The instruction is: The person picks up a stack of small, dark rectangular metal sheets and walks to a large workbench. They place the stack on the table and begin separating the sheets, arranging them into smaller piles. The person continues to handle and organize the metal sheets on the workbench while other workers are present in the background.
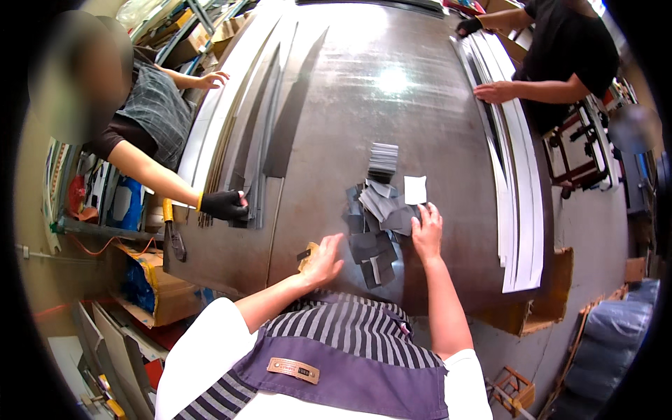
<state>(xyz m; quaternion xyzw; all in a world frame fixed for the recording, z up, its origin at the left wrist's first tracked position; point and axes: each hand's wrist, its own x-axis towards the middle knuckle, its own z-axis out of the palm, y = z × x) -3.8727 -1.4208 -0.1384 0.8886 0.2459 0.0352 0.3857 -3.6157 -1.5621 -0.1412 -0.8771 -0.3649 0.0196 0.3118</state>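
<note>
My left hand [325, 259] hovers at the near edge of the table with its fingers stretched out, holding nothing I can see. Partly behind it lies a small yellowish object with a dark strip [304, 255], too unclear to name. My right hand [428, 234] is open, its fingertips at the lower edge of a white square piece [415, 190]. Between my hands is a loose heap of dark grey rectangular pieces [379, 210], overlapping at odd angles. Just beyond the heap stands a neat stack of similar grey pieces [383, 159].
Long strips in white and grey [238, 133] line the table's left side, where a co-worker's black-gloved hand [224, 204] rests. At the right, another co-worker touches long white strips [514, 182]. A yellow-handled tool [171, 227] sits at the left edge. Cardboard boxes [150, 283] stand below.
</note>
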